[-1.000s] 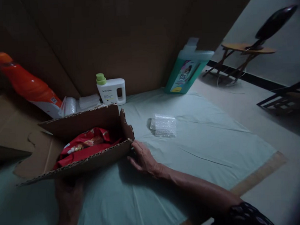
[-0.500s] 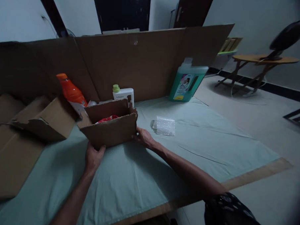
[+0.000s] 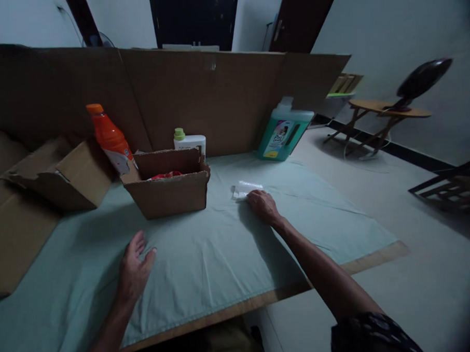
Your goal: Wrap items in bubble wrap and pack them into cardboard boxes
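My right hand is on a small piece of bubble wrap lying on the cloth, its fingers curled over the near edge. Part of the wrap is hidden under the hand. My left hand hovers over the cloth with thumb and fingers apart, holding nothing. Just beyond it stands an open cardboard box, upright, with something red partly visible inside.
Behind the box stand an orange bottle and a white bottle with a green cap. A green jug stands at back right. Cut cardboard boxes fill the left side. A tall cardboard panel borders the back.
Both hands have let go of the cardboard box, which stays on the cloth. My right hand has moved right onto the bubble wrap; my left has drawn back toward me.
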`<state>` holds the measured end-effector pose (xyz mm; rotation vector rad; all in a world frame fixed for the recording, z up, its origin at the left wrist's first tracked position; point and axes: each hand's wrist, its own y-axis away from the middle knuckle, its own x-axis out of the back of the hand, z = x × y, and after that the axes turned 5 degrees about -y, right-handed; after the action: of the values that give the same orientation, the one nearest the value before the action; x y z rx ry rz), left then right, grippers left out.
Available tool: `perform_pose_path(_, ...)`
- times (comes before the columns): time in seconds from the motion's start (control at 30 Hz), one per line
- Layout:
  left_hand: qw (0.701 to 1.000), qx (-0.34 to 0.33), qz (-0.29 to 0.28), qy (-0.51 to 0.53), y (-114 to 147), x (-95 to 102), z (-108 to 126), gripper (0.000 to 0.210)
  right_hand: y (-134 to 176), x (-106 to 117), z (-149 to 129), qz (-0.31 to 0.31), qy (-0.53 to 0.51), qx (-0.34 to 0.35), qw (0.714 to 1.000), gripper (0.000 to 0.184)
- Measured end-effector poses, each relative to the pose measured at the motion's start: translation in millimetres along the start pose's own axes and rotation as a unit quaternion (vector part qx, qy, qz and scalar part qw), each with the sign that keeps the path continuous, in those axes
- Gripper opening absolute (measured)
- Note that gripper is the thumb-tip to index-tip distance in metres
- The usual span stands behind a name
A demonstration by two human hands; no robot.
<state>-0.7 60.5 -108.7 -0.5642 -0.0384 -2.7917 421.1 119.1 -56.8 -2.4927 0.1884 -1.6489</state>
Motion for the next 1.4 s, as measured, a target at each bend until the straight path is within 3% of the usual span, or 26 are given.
perform_pose_path(0.2,0.999,-0.016,-0.019,-0.049,59.0,25.0,1.0,0.056,5.9,24.4,-16.3,0.059,-0.05,0.012,0.997,0.031)
perform_pose_path(0.33,0.987,0.029,-0.126,0.091,75.6,17.6,32.0,0.066,34.9,53.1,-66.0,0.048,-0.121,0.102,0.986,0.03)
perform_pose_path(0.43,0.92,0.156,-0.218,0.286,88.8,0.5,62.5,0.083,69.1,56.5,-120.9,0.004,-0.176,0.197,0.965,0.027)
perform_pose_path(0.5,0.851,0.238,-0.271,0.383,96.3,-8.3,75.9,0.079,91.5,49.6,-155.4,-0.054,-0.197,0.244,0.948,0.026)
perform_pose_path(0.57,0.803,0.29,-0.292,0.431,101.9,-11.7,79.0,0.065,107.9,40.6,-181.7,-0.114,-0.23,0.252,0.933,0.026)
perform_pose_path(0.6,0.798,0.3,-0.28,0.441,104.7,-11.1,76.9,0.059,112.5,36.8,-191.1,-0.136,-0.254,0.238,0.927,0.028)
perform_pose_path(0.67,0.82,0.295,-0.212,0.442,111.5,-6.0,68.3,0.056,113.5,32.7,-203.2,-0.157,-0.31,0.195,0.917,0.032)
perform_pose_path(0.77,0.859,0.231,-0.159,0.428,126.1,7.8,54.7,0.059,98.1,35.1,-212.4,-0.14,-0.392,0.143,0.898,0.039)
perform_pose_path(0.9,0.89,0.188,-0.225,0.349,145.2,26.9,45.6,0.043,61.0,27.3,-224.5,-0.099,-0.407,0.151,0.895,0.038)
perform_pose_path(1.0,0.87,0.246,-0.255,0.343,153.7,37.1,40.0,0.041,33.7,-5.5,-228.5,-0.051,-0.32,0.189,0.927,0.027)
perform_pose_path(1.1,0.845,0.319,-0.251,0.348,157.9,44.1,31.5,0.046,29.6,-40.0,-216.8,-0.025,-0.256,0.203,0.945,0.026)
perform_pose_path(1.17,0.836,0.347,-0.251,0.344,159.4,47.2,25.7,0.046,47.8,-47.7,-199.7,-0.053,-0.257,0.225,0.938,0.032)
perform_pose_path(1.27,0.831,0.356,-0.259,0.34,159.7,48.6,21.0,0.046,100.3,-34.9,-171.5,-0.201,-0.256,0.301,0.897,0.044)
perform_pose_path(1.33,0.833,0.345,-0.273,0.336,158.8,47.0,21.5,0.046,140.3,-24.3,-160.7,-0.282,-0.219,0.334,0.872,0.065)
perform_pose_path(1.4,0.835,0.327,-0.296,0.328,157.9,44.9,24.1,0.047,173.2,-23.9,-159.3,-0.275,-0.193,0.345,0.877,0.076)
